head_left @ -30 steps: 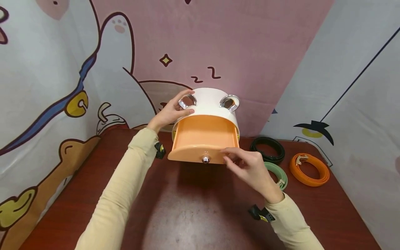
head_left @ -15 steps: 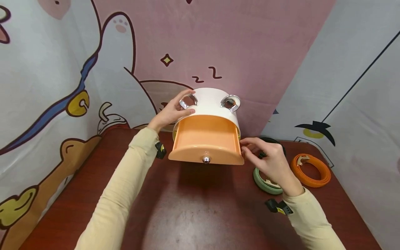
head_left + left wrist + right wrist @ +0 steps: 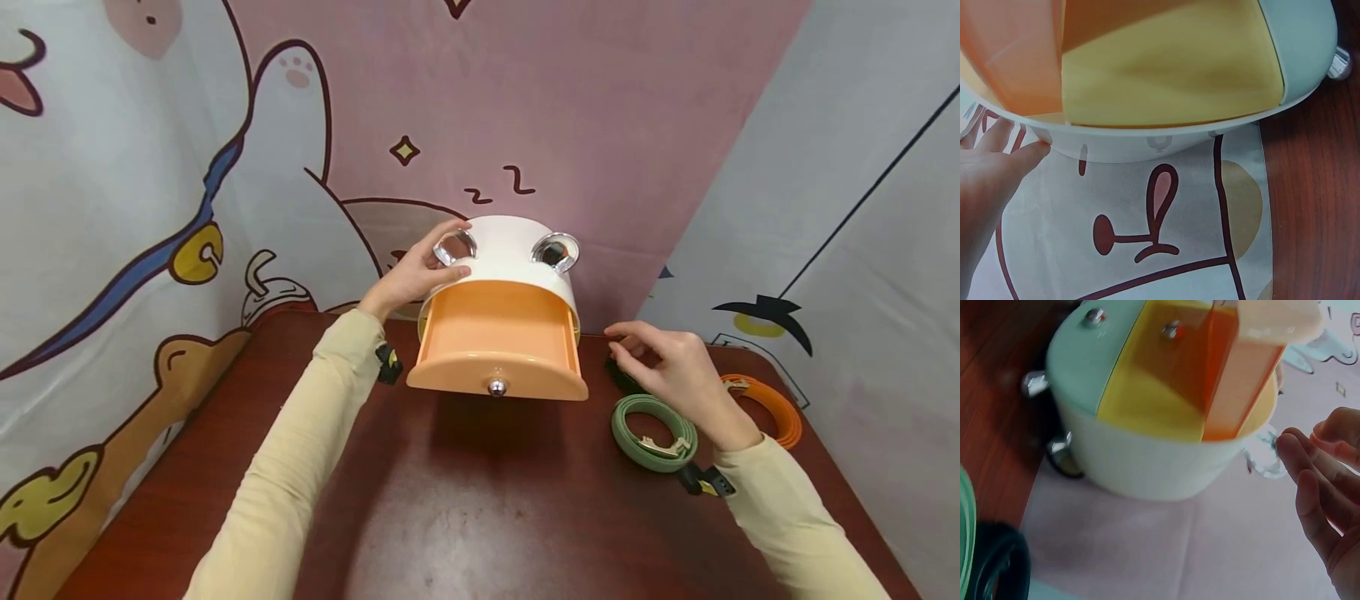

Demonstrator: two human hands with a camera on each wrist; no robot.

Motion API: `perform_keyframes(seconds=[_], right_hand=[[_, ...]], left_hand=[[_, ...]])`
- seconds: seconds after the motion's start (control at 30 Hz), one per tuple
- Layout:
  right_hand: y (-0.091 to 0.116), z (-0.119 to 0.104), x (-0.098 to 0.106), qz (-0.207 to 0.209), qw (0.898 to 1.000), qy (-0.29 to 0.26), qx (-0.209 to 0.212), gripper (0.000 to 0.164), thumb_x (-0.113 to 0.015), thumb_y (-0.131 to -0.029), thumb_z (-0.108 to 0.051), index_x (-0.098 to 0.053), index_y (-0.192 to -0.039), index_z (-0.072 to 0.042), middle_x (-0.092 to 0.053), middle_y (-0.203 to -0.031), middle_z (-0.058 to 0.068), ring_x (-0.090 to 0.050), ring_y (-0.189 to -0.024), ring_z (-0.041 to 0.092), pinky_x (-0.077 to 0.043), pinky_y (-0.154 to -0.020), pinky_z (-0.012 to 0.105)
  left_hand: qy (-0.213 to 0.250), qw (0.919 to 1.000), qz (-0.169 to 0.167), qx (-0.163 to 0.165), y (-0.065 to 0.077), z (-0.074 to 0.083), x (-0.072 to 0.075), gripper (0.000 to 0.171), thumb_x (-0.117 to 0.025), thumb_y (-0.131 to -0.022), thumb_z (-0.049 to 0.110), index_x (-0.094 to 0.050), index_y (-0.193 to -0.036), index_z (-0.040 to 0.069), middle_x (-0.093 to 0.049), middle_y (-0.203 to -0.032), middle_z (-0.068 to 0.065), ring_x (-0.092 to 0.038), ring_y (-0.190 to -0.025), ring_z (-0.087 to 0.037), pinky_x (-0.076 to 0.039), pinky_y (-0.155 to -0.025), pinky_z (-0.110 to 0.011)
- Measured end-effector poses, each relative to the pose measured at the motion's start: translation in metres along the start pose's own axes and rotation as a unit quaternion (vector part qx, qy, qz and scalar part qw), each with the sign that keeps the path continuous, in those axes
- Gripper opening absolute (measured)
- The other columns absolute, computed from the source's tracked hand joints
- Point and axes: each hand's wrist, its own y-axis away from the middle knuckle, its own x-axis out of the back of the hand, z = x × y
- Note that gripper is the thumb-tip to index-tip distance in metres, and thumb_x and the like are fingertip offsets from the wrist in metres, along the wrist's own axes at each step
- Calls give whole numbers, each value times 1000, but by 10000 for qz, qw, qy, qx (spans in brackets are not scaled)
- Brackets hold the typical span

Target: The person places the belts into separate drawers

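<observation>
Head view: green belt (image 3: 636, 454) toward the right edge of the worktop (image 3: 465, 517); right hand (image 3: 678, 371) just beyond, unladen, loosely curled.
Farther, the peach drawer (image 3: 457, 373) juts from the white cabinet (image 3: 506, 250) near the far edge; the left hand (image 3: 418, 271) grips the cabinet's top. A firm brace there should prevent forward tipping.

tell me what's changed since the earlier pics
The right grip has moved right, away from the orange drawer, now apart from it and holding nothing. The green belt now shows almost whole; the orange belt is partly hidden. The left grip stays on the white box and the drawer stays open.
</observation>
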Motion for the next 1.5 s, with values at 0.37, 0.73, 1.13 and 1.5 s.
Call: perform_keyframes(seconds=[0.37, 0.73, 1.13, 1.5], right_hand=[[8, 31, 19, -346, 9963, 768, -147, 33, -76, -76, 5, -69, -105, -8, -69, -78, -2, -61, -59, 7, -45, -52, 17], [35, 52, 32, -449, 9900, 1053, -822, 31, -74, -81, 1, -68, -108, -12, -69, -76, -1, -53, -51, 5, -37, -45, 19], [88, 77, 11, -315, 9813, 822, -1711, 24, -72, -83, -1, -68, -105, -10, -67, -75, 3, -38, -41, 0, -29, -40, 21], [132, 95, -13, -578, 9648, 517, -2513, 19, -69, -87, -1, -66, -105, -3, -69, -73, 5, -58, -52, 4, -38, -41, 26]], left_hand=[[128, 9999, 5, -92, -2, 0, 0, 63, -66, -91, 4, -37, -146, 12, -51, -112, -20, -50, -73, -21, -41, -63, -26], [268, 9996, -77, -46, 5, 24, -3, 61, -64, -91, -1, -35, -144, 0, -51, -111, -21, -50, -79, -22, -41, -67, -28], [124, 9999, 16, 22, -1, 0, -1, 63, -66, -91, 5, -37, -146, 15, -51, -116, -20, -49, -73, -20, -42, -65, -27], [183, 9997, 32, 183, 3, 11, -1, 63, -66, -92, 7, -37, -147, 14, -50, -122, -17, -48, -75, -20, -41, -69, -27]])
